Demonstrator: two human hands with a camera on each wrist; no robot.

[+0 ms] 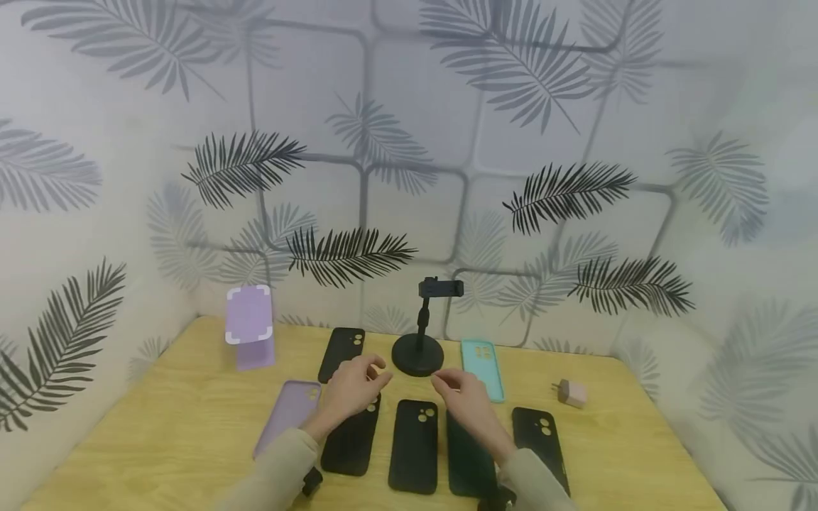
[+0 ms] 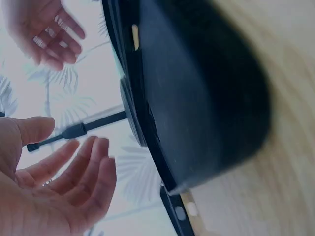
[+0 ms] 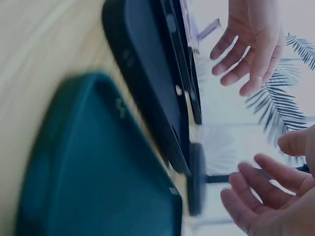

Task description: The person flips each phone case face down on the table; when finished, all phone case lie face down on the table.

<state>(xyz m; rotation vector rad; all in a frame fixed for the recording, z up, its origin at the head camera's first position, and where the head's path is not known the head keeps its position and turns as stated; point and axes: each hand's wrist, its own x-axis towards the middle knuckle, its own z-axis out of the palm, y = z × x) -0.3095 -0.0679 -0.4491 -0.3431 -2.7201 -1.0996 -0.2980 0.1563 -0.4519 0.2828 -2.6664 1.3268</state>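
Note:
My left hand (image 1: 351, 387) hovers over a black phone case (image 1: 350, 443), its fingers loosely bent around nothing. Over a dark green phone case (image 1: 469, 461) hangs my right hand (image 1: 466, 401), likewise holding nothing. Between the two lies another black phone case (image 1: 413, 447). Behind the hands stands a black phone stand (image 1: 418, 355) with a round base and a clamp on top. In the left wrist view the left palm (image 2: 54, 201) faces the stand's pole, with relaxed fingers. The right wrist view shows the right hand (image 3: 275, 196) with its fingers apart from the cases.
A purple phone case (image 1: 289, 415) lies at left, a black one (image 1: 341, 353) behind it. A lilac stand (image 1: 249, 316) is at the back left. To the right are a turquoise case (image 1: 482, 369), another black case (image 1: 540, 443) and a pinkish charger plug (image 1: 571, 393). A patterned wall borders the table.

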